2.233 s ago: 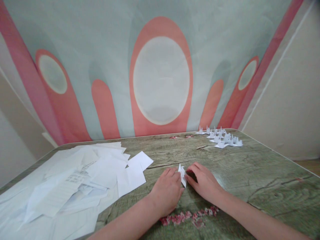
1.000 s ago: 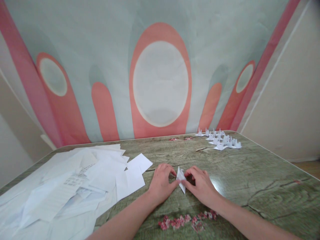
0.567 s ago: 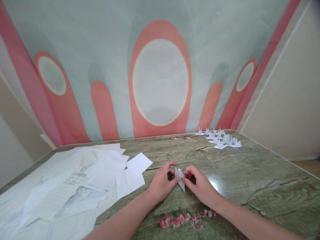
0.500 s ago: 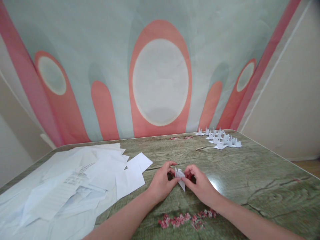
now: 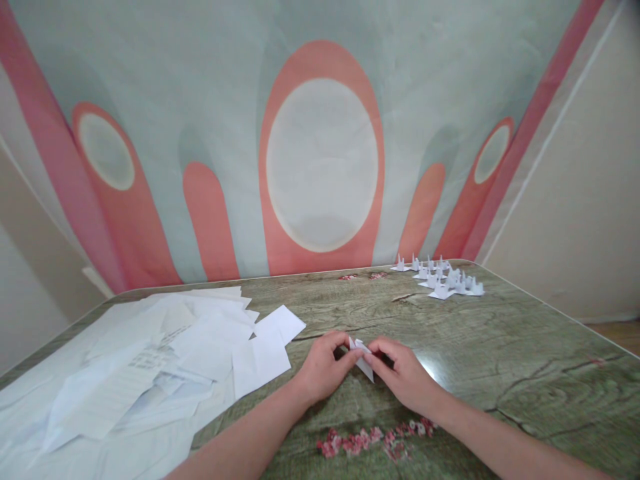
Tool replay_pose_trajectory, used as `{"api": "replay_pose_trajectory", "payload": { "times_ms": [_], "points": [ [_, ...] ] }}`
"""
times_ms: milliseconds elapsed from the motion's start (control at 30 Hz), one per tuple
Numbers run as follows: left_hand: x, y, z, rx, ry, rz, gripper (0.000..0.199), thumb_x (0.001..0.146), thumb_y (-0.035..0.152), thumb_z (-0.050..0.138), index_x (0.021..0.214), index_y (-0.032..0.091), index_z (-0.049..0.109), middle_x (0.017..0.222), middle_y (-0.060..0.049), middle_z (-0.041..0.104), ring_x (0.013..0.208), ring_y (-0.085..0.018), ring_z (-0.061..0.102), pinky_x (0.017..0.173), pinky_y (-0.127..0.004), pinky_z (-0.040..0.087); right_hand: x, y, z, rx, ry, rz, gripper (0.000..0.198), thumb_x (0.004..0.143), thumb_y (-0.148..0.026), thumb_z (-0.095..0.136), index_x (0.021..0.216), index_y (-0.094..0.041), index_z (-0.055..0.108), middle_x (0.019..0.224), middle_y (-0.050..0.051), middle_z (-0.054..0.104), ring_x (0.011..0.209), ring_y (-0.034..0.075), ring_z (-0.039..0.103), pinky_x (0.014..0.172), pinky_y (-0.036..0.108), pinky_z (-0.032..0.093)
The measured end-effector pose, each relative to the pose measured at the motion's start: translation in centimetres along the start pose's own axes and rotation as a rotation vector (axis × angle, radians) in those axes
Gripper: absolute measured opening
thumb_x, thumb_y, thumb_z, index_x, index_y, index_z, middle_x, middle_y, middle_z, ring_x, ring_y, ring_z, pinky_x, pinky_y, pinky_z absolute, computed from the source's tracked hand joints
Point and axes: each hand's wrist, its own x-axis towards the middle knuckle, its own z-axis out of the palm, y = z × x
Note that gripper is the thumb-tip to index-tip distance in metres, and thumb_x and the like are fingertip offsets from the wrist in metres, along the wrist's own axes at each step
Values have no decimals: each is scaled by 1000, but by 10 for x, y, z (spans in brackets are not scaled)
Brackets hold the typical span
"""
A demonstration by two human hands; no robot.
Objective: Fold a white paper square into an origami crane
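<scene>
A small folded white paper crane [image 5: 365,371] is held between my two hands, just over the middle of the table. My left hand [image 5: 323,367] pinches its left side with thumb and fingers. From the other side, my right hand [image 5: 403,370] grips it with thumb and index finger near the top. One pointed end of the paper hangs down below the fingertips. The fingers cover part of the folds.
Loose white paper sheets [image 5: 150,360] lie heaped across the left of the wood-patterned table [image 5: 500,347]. Several finished paper cranes [image 5: 450,280] stand grouped at the back right. A printed curtain [image 5: 225,80] hangs behind the table, whose surface carries a pink flower print [image 5: 355,441].
The fingers of both hands have closed in tighter on the folded paper, and its upper points have tipped lower. The sheets and the standing cranes have stayed put.
</scene>
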Motion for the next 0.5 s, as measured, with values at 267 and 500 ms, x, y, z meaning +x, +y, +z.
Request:
{"api": "replay_pose_trajectory", "payload": {
  "times_ms": [267, 500],
  "points": [
    [0, 1, -1, -118, 37, -13, 21, 81, 32, 56, 68, 15, 57, 69, 0, 58, 70, -14, 53, 68, -23, 39, -1, 0, 2, 69, -14, 54, 21, 85, -34, 48, 71, -18, 53, 63, -4, 49, 61, 12, 47, 58, 23, 34],
    [0, 2, -2, -192, 4, -31, 26, 84, 35, 52, 69, 15, 57, 71, 0, 57, 71, -14, 52, 69, -23, 38, 0, 1, 1, 78, -29, 93, 24, 84, -32, 49, 65, -18, 48, 59, -5, 42, 59, 11, 41, 55, 22, 31]
  ]
}}
